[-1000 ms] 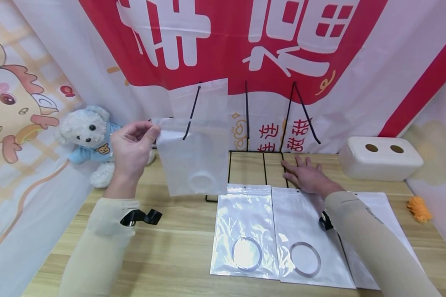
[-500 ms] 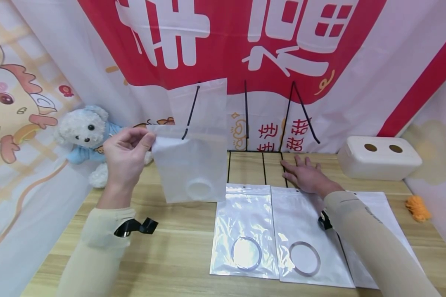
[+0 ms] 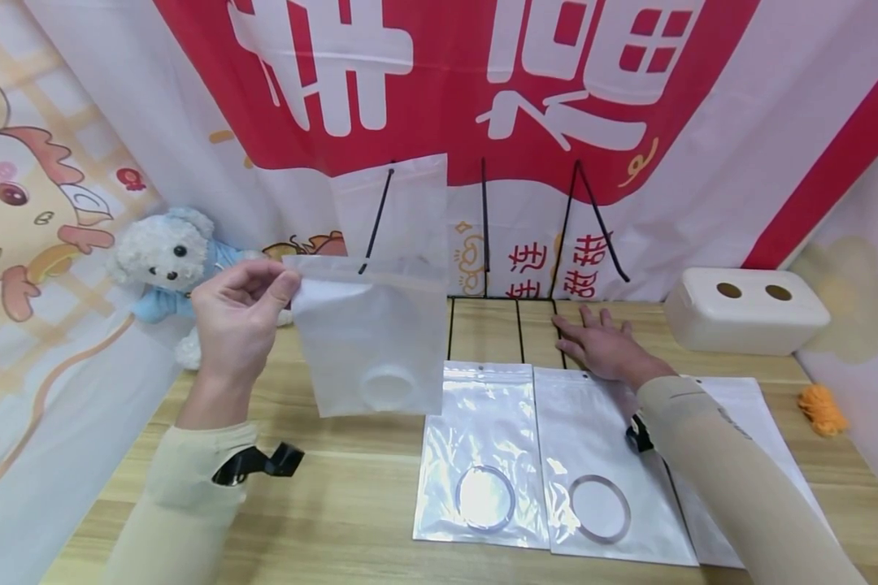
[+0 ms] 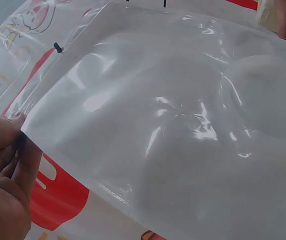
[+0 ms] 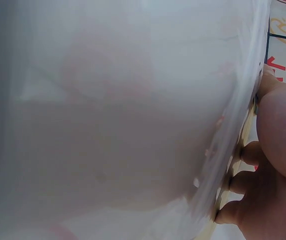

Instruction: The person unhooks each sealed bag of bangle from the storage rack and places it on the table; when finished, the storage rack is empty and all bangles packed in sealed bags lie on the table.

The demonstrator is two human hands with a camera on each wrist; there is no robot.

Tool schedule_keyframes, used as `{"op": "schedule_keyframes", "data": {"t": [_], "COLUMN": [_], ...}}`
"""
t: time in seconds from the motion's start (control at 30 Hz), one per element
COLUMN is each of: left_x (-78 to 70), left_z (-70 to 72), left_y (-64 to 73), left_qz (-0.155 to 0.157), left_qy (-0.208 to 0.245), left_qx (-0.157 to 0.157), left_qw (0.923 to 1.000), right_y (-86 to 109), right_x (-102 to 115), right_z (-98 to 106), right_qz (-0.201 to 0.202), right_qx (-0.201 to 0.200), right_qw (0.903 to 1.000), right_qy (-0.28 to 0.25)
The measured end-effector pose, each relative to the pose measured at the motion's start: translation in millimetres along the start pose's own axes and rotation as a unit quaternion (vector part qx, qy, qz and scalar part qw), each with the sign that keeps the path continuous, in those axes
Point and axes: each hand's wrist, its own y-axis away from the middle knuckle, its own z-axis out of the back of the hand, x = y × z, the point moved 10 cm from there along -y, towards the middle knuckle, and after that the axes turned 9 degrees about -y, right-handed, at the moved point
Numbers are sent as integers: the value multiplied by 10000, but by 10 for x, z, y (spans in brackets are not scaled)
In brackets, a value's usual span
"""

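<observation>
In the head view my left hand (image 3: pixel 236 325) pinches the upper left corner of a whitish zip-lock bag (image 3: pixel 369 341). That bag hangs at the tip of a black wire hook (image 3: pixel 378 215); whether the hook passes through its hole cannot be told. Behind it, another pale bag (image 3: pixel 410 195) shows higher on the same hook. The left wrist view has the glossy bag (image 4: pixel 133 100) up close, its corner between thumb and fingers. My right hand (image 3: pixel 600 345) rests with fingers spread on the black wire rack base (image 3: pixel 521 329), beyond the flat bags.
Silvery zip bags with round windows (image 3: pixel 483 451) (image 3: pixel 615 455) lie side by side; another bag (image 3: pixel 746 406) is partly under my right sleeve. More black hooks (image 3: pixel 486 215) stick out behind. A teddy bear (image 3: pixel 171 252), a cream box (image 3: pixel 746 313) and an orange tuft (image 3: pixel 822 409) stand around.
My left hand has moved down and slightly left, and the front bag's lower edge has sunk with it. The right hand has stayed in place.
</observation>
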Motion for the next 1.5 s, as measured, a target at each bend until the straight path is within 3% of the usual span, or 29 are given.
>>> {"op": "schedule_keyframes", "data": {"t": [0.17, 0.4, 0.53, 0.83, 1.1, 1.23, 1.5], "left_x": [-34, -83, -95, -28, 113, 244, 717], "left_z": [42, 65, 89, 222, 330, 331, 316], "left_y": [38, 76, 104, 186, 308, 363, 471], "left_qz": [59, 85, 184, 370, 727, 1003, 2003], "left_qy": [-132, 193, 164, 155, 126, 238, 22], "left_qx": [-28, -5, -20, -9, 56, 248, 956], "left_qw": [9999, 9998, 9997, 9992, 9973, 9944, 9750], "right_y": [10, 9, 8, 2, 9, 4, 0], "right_x": [30, 33, 32, 6, -23, -34, -15], "right_z": [0, -2, -10, -10, -10, -10, -11], "right_qz": [70, 98, 78, 42, 59, 74, 128], "right_qx": [-14, -14, -6, 25, 0, -8, -22], "right_qw": [10000, 9999, 10000, 10000, 10000, 10000, 9999], "right_qy": [-4, 49, 30, 20, 48, 26, 39]}}
